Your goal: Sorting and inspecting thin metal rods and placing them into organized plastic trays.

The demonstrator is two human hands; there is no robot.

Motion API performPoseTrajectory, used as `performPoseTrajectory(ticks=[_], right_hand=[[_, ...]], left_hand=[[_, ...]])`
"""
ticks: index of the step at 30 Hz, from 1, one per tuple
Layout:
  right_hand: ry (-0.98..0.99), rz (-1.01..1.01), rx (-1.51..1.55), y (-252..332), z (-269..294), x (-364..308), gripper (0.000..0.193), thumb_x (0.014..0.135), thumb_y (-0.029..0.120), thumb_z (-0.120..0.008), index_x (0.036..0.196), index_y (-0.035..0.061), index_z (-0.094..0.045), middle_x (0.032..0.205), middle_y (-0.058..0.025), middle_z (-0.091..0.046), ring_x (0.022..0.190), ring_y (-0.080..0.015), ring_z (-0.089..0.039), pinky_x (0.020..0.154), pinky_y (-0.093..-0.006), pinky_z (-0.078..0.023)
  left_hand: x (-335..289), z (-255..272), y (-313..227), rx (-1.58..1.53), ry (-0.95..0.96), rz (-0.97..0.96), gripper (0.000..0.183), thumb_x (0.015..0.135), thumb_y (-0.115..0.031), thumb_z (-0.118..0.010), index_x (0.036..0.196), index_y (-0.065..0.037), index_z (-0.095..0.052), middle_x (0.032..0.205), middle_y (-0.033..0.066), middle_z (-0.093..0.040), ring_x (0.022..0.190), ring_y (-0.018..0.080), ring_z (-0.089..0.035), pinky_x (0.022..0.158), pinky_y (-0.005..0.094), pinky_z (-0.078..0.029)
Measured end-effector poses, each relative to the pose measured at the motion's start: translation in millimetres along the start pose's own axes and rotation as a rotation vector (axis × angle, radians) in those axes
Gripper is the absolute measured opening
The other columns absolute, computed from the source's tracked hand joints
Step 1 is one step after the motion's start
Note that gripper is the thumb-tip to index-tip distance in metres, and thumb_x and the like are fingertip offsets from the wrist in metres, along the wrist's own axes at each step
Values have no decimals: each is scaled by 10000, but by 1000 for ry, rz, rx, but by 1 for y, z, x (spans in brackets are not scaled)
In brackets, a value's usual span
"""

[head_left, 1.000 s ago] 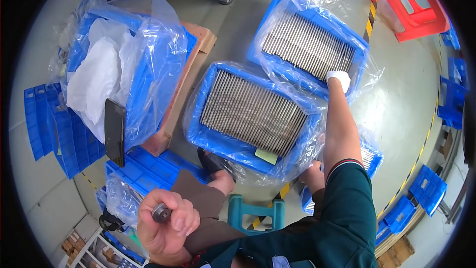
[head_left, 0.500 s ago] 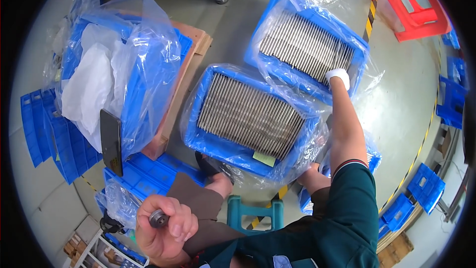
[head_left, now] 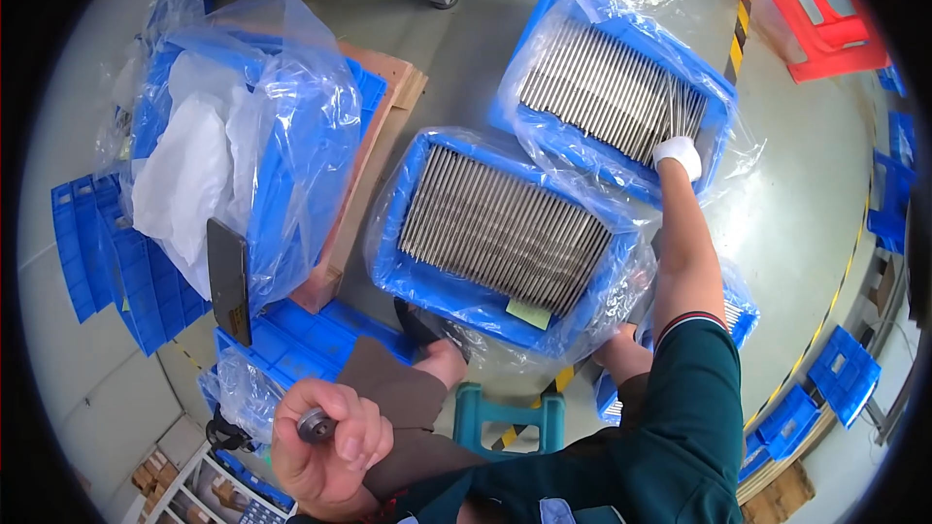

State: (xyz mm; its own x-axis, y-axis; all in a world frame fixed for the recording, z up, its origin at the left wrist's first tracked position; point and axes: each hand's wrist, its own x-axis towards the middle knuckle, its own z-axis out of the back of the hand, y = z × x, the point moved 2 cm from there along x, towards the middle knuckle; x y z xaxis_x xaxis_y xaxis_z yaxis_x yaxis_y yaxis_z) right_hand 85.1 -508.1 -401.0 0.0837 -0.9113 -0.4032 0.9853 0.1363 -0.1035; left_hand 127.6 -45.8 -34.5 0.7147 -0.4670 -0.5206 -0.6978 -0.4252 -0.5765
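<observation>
My left hand (head_left: 354,446) is closed, its fingers curled round a dark metal piece whose round end (head_left: 316,425) shows a hole in the middle; the rest is hidden in the fist. With a white glove on, my right hand (head_left: 678,155) reaches into the far blue crate (head_left: 532,128) at the near right end of a row of thin metal rods (head_left: 597,78). Several rods (head_left: 685,109) there lean and converge into the gloved fingers, which close on their near ends. The fingertips themselves are hidden.
A nearer plastic-lined blue crate (head_left: 437,296) holds more rods (head_left: 505,228) and a yellow note (head_left: 529,312). At left, a blue crate with white sheets (head_left: 184,155) stands on a wooden pallet (head_left: 335,262). A green stool (head_left: 510,414) is between my legs; a red stool (head_left: 825,24) stands far right.
The rods at the right end of the far crate's row have fanned out toward my gloved right hand. My left hand keeps its closed hold; the whole view has shifted slightly.
</observation>
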Motion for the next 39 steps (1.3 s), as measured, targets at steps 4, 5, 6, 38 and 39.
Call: performPoseTrajectory(ticks=[4,5,6,38,39], right_hand=[[146,104,-7,12,10,-8,358,757,247,-509,1030,73,-663,1079,-176,-623,1038,-336,-587,874,-415,-461],[153,108,-5,13,3,-2,358,757,247,-509,1030,73,-663,1079,-176,-623,1038,-336,-587,874,-415,-461],[109,143,9,8,-6,10,345,760,228,-502,1007,51,-665,1025,-185,-639,979,-329,-615,827,-409,-481],[662,1060,1405,-172,275,-465,192,874,193,-584,753,58,-519,579,-3,-481,434,-59,-385,398,-203,-272],[612,1013,1388,-175,270,-474,169,869,171,-586,757,60,-522,582,0,-482,446,-56,-389,408,-200,-280]], left_hand=[[-5,1,-5,22,-6,-7,451,908,-394,-511,1002,48,-503,695,101,-520,564,159,-452,499,291,-355],[-7,-1,-8,59,28,7,420,924,-389,-482,1003,23,-492,705,88,-501,573,152,-443,511,286,-358],[-7,-1,-8,89,71,25,390,939,-385,-453,1004,-2,-482,715,74,-482,581,145,-433,522,282,-361],[-83,17,25,-94,342,-113,332,848,-341,-629,991,-43,-587,732,21,-598,596,101,-517,535,237,-418],[-82,16,24,-82,359,-134,337,842,-341,-635,995,-45,-589,742,25,-606,609,101,-528,550,236,-432]])
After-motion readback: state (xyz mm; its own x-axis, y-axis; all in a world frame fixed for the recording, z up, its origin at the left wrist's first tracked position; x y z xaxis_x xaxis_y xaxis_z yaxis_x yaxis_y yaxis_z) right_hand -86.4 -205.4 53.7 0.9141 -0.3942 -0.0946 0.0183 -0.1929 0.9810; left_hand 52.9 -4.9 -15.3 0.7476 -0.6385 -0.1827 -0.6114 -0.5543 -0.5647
